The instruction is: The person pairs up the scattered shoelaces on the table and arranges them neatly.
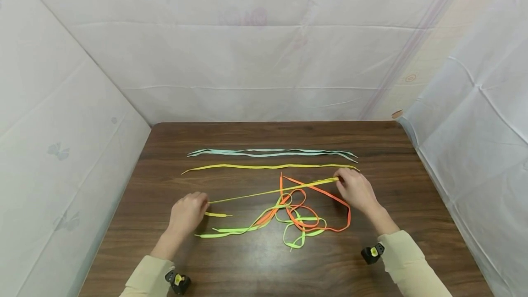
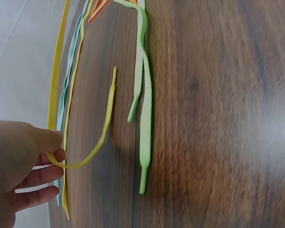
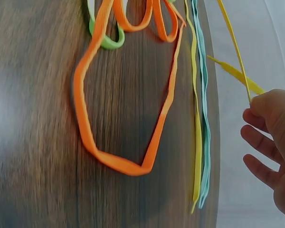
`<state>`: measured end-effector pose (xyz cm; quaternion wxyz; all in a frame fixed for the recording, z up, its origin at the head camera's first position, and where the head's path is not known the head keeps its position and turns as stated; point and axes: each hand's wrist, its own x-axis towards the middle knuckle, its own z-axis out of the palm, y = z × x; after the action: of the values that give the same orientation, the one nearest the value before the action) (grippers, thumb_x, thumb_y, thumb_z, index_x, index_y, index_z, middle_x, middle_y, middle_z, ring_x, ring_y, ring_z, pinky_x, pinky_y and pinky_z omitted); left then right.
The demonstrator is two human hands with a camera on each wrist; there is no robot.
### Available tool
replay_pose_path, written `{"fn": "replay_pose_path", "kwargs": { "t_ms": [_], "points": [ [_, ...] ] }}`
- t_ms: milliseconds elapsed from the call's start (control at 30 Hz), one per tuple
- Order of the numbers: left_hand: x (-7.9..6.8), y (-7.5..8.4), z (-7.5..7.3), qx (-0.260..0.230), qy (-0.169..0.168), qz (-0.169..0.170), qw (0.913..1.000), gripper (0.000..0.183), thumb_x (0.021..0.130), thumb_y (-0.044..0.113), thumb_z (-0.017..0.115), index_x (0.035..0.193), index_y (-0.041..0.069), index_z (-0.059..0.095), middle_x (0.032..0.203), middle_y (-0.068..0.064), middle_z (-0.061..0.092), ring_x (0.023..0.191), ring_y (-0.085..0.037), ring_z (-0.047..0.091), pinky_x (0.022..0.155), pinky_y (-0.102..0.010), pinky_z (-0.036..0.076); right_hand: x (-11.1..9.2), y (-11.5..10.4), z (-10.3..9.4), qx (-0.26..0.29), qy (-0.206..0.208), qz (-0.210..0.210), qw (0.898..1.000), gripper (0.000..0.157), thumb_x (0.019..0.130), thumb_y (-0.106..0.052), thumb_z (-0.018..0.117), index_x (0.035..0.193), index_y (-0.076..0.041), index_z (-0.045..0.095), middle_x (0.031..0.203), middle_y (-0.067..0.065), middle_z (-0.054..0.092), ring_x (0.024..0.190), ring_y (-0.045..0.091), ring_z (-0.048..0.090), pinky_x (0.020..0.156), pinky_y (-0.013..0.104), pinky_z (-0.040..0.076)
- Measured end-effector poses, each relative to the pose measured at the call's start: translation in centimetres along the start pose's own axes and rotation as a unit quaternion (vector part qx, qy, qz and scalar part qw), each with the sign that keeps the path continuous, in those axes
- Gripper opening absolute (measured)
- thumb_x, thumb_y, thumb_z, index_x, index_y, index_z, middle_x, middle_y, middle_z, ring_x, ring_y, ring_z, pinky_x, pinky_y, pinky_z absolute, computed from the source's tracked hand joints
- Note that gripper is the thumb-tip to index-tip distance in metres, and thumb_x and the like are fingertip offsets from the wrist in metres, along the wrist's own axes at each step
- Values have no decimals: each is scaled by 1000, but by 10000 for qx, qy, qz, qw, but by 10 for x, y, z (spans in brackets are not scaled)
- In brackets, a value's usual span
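Observation:
A yellow shoelace [image 1: 255, 194] is stretched between both hands above the table, its right side higher in the head view. My left hand [image 1: 188, 212] pinches it between thumb and forefinger, and a loose tail [image 2: 104, 130] curves away from the fingers with its tip free. With thumb and forefinger my right hand [image 1: 356, 190] pinches the other side; a short end [image 3: 230, 70] sticks out there. Beneath the stretched lace lies a tangle of an orange shoelace [image 3: 80, 109] and a lime-green shoelace [image 2: 146, 118], whose two tips point left.
Farther back, a second yellow shoelace [image 1: 264, 167] lies straight across the dark wooden table [image 1: 132, 242]. Behind it, light-blue shoelaces [image 1: 268, 152] run side by side. White sheeting [image 1: 264, 72] hangs at the back and on both sides of the table.

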<state>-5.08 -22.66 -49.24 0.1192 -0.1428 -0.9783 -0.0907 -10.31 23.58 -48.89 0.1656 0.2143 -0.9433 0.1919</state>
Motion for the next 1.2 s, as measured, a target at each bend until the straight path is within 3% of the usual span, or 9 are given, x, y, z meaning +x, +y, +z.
{"fn": "replay_pose_path", "kwargs": {
  "t_ms": [400, 800, 1200],
  "points": [
    [7, -23, -7, 74, 155, -90, 9998, 8, 74, 9, 74, 76, 7, 66, 72, -4, 65, 58, -20, 57, 49, -35, 46, -12, 26, -9, -108, 112, 452, 9989, 13, 77, 0, 66, 84, -10, 60, 75, 2, 58, 60, 14, 50, 51, 30, 40],
    [14, -45, -17, 56, 247, -170, 9995, 7, 76, 5, 72, 83, 5, 70, 82, -10, 68, 70, -30, 64, 55, -43, 49, -23, 49, -15, -553, 525, -207, 9969, 12, 74, 1, 68, 85, -3, 65, 75, 7, 60, 61, 22, 58, 50, 38, 44],
    [18, -62, -20, 14, 32, -491, 9988, 8, 79, 4, 68, 86, 4, 70, 87, -14, 68, 74, -33, 65, 56, -46, 50, -31, 65, -13, -769, 380, -73, 9963, 11, 75, 0, 67, 84, -4, 63, 73, 8, 59, 61, 26, 57, 51, 41, 45]
  ]
}}
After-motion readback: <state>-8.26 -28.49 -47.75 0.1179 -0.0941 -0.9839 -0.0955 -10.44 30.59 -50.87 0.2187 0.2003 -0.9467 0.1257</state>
